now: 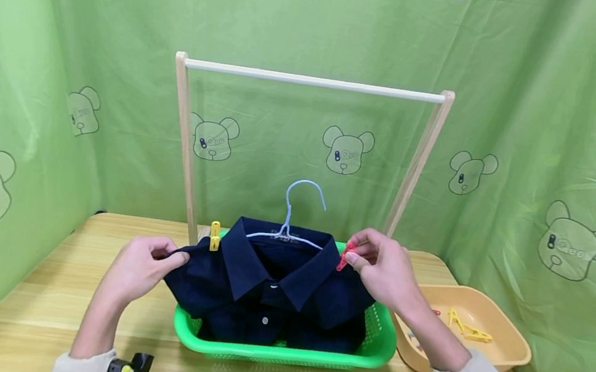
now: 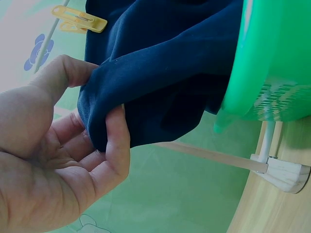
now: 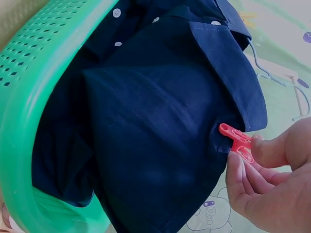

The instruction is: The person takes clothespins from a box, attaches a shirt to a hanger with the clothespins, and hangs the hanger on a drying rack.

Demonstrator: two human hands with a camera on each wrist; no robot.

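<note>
A dark navy shirt point(image 1: 267, 300) with a collar and pale buttons sits on a light wire hanger point(image 1: 288, 209), its lower part inside a green basket point(image 1: 283, 355). My left hand point(image 1: 134, 268) pinches the sleeve end of the shirt between thumb and fingers. On that shoulder a yellow clothespin point(image 1: 215, 236) is clipped. My right hand point(image 1: 385, 268) pinches a red clothespin point(image 1: 345, 257) at the other shoulder, beside the collar. In the right wrist view the red clothespin point(image 3: 236, 141) has its tip over the shirt's shoulder edge.
A wooden rack with a white bar point(image 1: 313, 80) stands behind the basket. At the right lies an orange tray point(image 1: 515, 349) with yellow clothespins point(image 1: 467, 328) and a bit of red in it. Green printed cloth point(image 1: 295, 24) surrounds the wooden table point(image 1: 50, 292).
</note>
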